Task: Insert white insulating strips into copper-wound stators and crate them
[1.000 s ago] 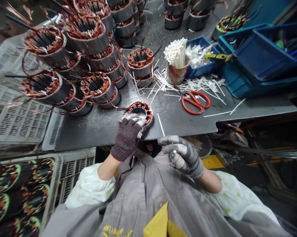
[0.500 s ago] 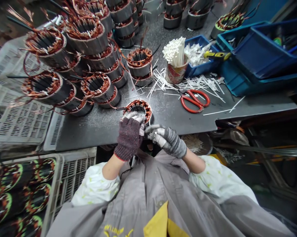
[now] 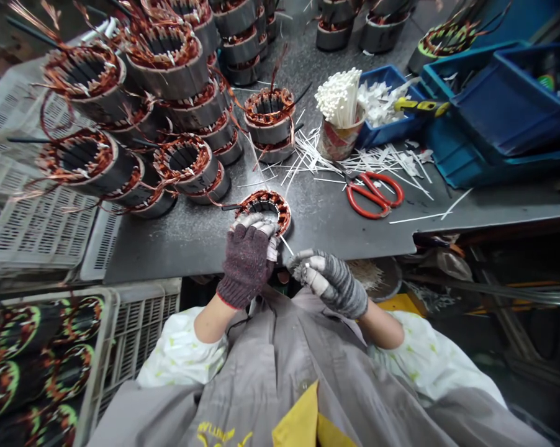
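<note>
Head view: wound ring (image 3: 284, 212) is gripped by left hand (image 3: 247, 259), white strip (image 3: 287, 244) by right hand (image 3: 330, 279); insertion seems in hand, alignment needed.

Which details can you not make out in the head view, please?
- Head view: near side of the copper ring, hidden by the left hand.
- Head view: lower end of the white stick, hidden by the right hand.
- Head view: part of the lower-left crate, cut off by the left edge.

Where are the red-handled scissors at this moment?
In the head view, the scissors lie right of centre on the dark tabletop, below and right of the patterned cup, partly among loose white sticks.
</note>
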The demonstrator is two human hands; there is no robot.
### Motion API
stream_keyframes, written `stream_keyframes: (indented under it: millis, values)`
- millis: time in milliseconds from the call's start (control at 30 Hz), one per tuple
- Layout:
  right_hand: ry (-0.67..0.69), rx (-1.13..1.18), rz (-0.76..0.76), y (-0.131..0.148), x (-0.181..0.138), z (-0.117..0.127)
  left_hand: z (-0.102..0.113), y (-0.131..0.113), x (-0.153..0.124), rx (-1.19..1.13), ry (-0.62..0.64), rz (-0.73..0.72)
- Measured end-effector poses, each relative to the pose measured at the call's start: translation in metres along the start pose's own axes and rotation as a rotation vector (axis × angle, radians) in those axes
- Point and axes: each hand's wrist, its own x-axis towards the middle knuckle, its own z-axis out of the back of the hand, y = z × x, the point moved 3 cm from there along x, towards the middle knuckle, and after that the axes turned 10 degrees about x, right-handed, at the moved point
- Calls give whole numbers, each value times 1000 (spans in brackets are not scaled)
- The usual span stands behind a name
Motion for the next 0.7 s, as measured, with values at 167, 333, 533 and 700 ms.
stream_keyframes:
  millis: [167,333,533,700]
  values:
    - [-75,63,42,-4,36,-2,0,-2,-1,-135,-51,163]
    - [-275,250,-251,-19,42,0,0,-2,1,-272,-164,280]
    - [-337,297,-364,-16,45,1,1,-4,2,-257,-201,211]
    - [-270,73,-325,-14,52,2,3,-4,0,-230,-181,146]
